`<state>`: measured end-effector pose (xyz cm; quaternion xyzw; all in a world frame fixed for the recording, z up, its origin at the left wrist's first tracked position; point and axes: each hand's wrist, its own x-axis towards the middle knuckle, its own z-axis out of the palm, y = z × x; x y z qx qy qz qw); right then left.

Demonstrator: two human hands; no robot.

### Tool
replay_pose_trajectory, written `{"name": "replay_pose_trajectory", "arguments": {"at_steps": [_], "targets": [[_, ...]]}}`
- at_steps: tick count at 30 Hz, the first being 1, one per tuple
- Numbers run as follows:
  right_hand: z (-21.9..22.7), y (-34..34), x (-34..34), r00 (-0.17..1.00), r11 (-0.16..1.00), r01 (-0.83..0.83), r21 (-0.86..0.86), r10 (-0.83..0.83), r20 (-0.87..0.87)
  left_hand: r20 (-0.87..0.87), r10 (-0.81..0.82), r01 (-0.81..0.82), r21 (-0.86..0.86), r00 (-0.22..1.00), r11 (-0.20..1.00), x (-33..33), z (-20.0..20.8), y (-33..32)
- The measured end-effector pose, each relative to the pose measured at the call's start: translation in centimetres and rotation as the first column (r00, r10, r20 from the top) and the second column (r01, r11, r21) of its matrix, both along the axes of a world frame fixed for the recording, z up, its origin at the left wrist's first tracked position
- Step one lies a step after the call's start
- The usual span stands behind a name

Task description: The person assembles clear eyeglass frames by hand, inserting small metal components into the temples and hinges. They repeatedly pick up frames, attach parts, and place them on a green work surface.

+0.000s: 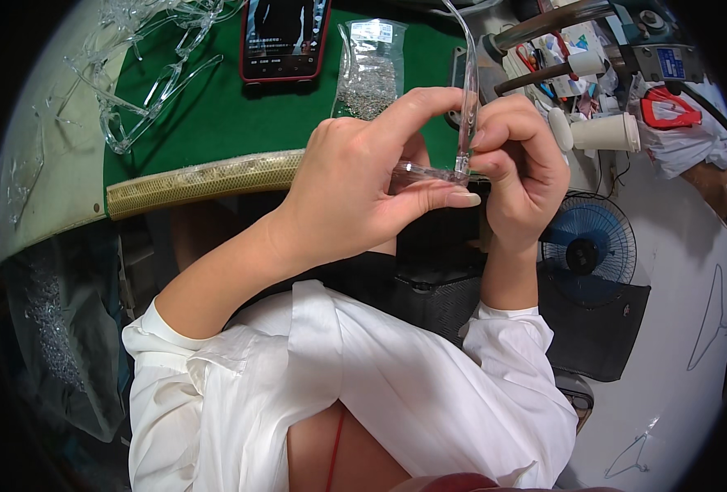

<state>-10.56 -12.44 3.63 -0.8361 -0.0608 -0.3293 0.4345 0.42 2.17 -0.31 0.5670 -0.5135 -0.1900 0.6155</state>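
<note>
A clear plastic eyeglass frame (468, 90) is held above the table's near edge, one long temple pointing up and away. My left hand (339, 176) is closed around it, with the thumb below the hinge corner and the index finger against the temple. Close against the same corner from the right, my right hand (521, 164) has thumb and index finger pinched together. Whatever sits between those right fingertips is too small to make out. Much of the frame front is hidden inside my left hand.
Clear eyeglass frames (146, 111) lie heaped at the far left. A phone (285, 41) and a plastic bag of small metal parts (369, 78) rest on the green mat (208, 107). Gold mesh edging (208, 179) lines the front. Right are a bench machine (651, 41), white cup (605, 131) and blue fan (589, 246).
</note>
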Motion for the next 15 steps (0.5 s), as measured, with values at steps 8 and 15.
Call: {"name": "replay_pose_trajectory", "arguments": {"at_steps": [8,15], "targets": [[1.04,-0.45,0.07,0.999,0.955,0.044,-0.294,-0.04,0.021,0.003,0.02,-0.02,-0.019,1.0,1.0,-0.21,-0.07,-0.26],[0.89,-0.31,0.05,0.998,0.943,0.065,-0.327,-0.057,0.033,0.003,0.028,-0.028,-0.011,1.0,1.0,-0.36,-0.1,-0.39]]}}
